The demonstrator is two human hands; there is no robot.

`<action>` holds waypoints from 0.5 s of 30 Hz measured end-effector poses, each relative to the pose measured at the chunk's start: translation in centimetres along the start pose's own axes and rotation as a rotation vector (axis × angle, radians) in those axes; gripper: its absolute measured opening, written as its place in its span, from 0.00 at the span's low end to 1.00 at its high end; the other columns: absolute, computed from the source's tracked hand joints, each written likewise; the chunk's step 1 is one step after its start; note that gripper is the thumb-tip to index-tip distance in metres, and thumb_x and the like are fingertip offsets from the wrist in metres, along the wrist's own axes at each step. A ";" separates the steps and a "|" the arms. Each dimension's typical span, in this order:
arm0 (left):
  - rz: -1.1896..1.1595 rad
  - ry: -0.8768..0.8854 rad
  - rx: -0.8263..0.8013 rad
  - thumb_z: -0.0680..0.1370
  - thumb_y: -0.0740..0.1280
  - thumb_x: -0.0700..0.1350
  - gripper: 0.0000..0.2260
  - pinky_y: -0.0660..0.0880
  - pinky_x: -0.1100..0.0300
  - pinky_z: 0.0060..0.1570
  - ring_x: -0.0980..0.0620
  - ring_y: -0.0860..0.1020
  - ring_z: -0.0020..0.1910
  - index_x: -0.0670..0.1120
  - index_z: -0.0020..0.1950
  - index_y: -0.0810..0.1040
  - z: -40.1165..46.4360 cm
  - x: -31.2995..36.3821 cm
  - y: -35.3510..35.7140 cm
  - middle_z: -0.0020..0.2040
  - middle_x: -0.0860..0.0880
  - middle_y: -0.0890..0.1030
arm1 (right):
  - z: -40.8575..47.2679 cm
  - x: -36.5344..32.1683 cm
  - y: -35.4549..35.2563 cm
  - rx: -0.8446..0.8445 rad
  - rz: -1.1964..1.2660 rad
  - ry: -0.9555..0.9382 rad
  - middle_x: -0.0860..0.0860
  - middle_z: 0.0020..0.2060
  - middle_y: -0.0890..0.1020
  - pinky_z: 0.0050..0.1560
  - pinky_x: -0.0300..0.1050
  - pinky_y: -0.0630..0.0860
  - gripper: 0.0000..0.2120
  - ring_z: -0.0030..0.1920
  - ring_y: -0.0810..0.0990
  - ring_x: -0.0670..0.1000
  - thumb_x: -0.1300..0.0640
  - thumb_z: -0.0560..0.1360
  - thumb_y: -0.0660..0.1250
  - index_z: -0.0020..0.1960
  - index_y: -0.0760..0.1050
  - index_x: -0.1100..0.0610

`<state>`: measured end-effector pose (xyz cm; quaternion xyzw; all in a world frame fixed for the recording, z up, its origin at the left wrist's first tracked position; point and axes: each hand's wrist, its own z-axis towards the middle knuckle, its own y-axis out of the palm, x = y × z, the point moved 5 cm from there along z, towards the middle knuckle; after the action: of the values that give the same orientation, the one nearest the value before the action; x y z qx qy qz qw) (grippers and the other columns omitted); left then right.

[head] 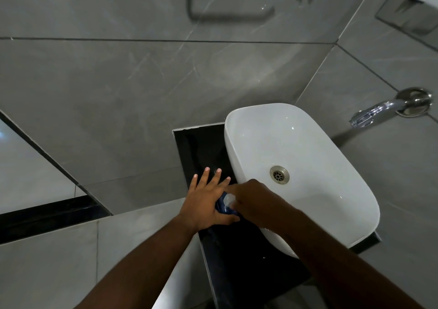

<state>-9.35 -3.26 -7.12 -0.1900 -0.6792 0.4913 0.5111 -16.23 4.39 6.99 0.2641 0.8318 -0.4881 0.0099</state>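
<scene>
The blue container (222, 208) sits between the two hands, above the front left part of the black bench (201, 152) and just beside the left rim of the basin. Only a small part of it shows. It carries a white top (229, 199), which appears to be a cap, though the hands cover too much to confirm this.

Right hand (257, 200): fingers curled, gripping the container at its white top. The wrist lies over the near left edge of the basin.

Left hand (205, 199): back of the hand toward the camera, fingers straight and spread, pointing away over the bench. The palm side lies against the container. The thumb reaches out beneath the container toward the right hand.

The white vessel basin (308, 157) stands on the bench, to the right of the hands. Its metal drain (279, 175) is near the right hand.

A chrome spout (379, 110) projects from the right-hand wall, above the far right side of the basin. Grey marbled tiles (118, 90) cover the walls.
</scene>
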 end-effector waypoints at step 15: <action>-0.056 0.015 -0.012 0.65 0.60 0.80 0.51 0.34 0.45 0.74 0.49 0.34 0.77 0.59 0.79 0.44 0.0 0.1 -0.3 0.81 0.50 0.45 | 0.3 1.1 0.3 0.158 0.075 -0.038 0.56 0.53 0.84 0.54 0.45 0.78 0.17 0.50 0.82 0.53 0.54 0.76 0.66 0.64 0.74 0.55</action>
<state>-9.29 -3.26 -6.80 -0.1776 -0.6833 0.4711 0.5288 -17.11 4.73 6.32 0.2858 0.7799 -0.5564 0.0234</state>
